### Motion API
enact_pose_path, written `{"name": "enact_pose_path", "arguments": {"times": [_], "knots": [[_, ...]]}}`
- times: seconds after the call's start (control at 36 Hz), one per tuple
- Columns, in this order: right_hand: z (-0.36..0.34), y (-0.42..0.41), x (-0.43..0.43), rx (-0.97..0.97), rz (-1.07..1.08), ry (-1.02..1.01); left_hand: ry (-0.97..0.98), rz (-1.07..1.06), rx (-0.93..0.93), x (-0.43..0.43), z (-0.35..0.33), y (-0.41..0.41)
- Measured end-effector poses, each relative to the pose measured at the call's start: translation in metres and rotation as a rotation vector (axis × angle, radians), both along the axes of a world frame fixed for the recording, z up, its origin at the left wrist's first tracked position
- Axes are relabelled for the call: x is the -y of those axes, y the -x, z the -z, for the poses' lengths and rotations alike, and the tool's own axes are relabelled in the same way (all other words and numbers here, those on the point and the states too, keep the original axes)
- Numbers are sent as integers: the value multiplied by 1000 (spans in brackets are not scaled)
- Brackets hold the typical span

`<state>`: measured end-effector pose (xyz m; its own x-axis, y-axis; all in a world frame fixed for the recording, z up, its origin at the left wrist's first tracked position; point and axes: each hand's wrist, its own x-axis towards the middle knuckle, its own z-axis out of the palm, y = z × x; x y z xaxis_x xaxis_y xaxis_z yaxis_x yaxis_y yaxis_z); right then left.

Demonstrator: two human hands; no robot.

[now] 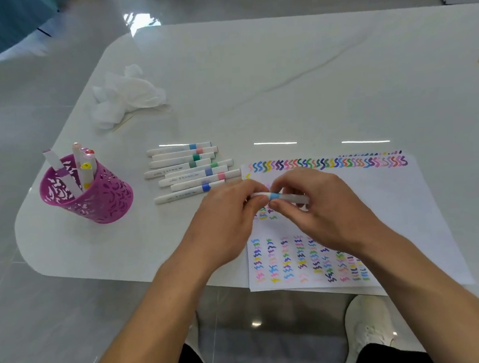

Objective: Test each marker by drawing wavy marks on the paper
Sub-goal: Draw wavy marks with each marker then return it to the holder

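Observation:
A white marker with a light blue band [286, 197] lies level between both hands, just above the paper [399, 212]. My left hand [229, 221] pinches its left end, which looks like the cap. My right hand [316, 207] grips the barrel on the right. The paper carries a row of coloured wavy marks along its top edge and columns of small marks near its bottom. Several white markers with coloured bands [189, 170] lie in a loose pile left of the paper.
A purple cut-out pen cup [92, 197] holding several markers stands at the table's left front corner. A crumpled white tissue [127, 95] and a thin wooden stick lie behind it. My white shoes [367, 322] show below the table's front edge.

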<state>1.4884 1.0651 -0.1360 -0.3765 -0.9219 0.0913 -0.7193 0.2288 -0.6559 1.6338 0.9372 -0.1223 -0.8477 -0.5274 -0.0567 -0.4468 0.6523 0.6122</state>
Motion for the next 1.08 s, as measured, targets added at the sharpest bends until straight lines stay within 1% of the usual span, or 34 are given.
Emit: {"name": "enact_pose_path", "arguments": {"times": [0.08, 0.22, 0.42, 0.5, 0.61, 0.75, 0.86, 0.94, 1.03, 1.08], "knots": [[2, 0, 1, -38, -14, -66, 56, 45, 34, -1, 1, 0], [4, 0, 1, -74, -21, -188, 64, 28, -22, 3, 5, 2], [6, 2, 3, -170, -12, -194, 52, -2, -109, 7, 10, 9], [8, 3, 5, -185, -7, -180, 3, -39, -100, 8, 12, 12], [13, 2, 6, -160, -20, -206, -140, -119, -50, 9, 17, 13], [15, 6, 7, -171, 47, -215, -170, -153, -73, 14, 14, 9], [10, 8, 8, -99, 68, -209, -160, -177, -101, 16, 12, 9], [9, 7, 8, -27, 91, -212, -38, -157, -113, 16, 11, 7], [10, 9, 9, 71, 121, -140, 84, -119, -70, 16, 12, 5], [10, 11, 11, 152, 144, -83, 125, -97, -50, 17, 14, 4]]}}
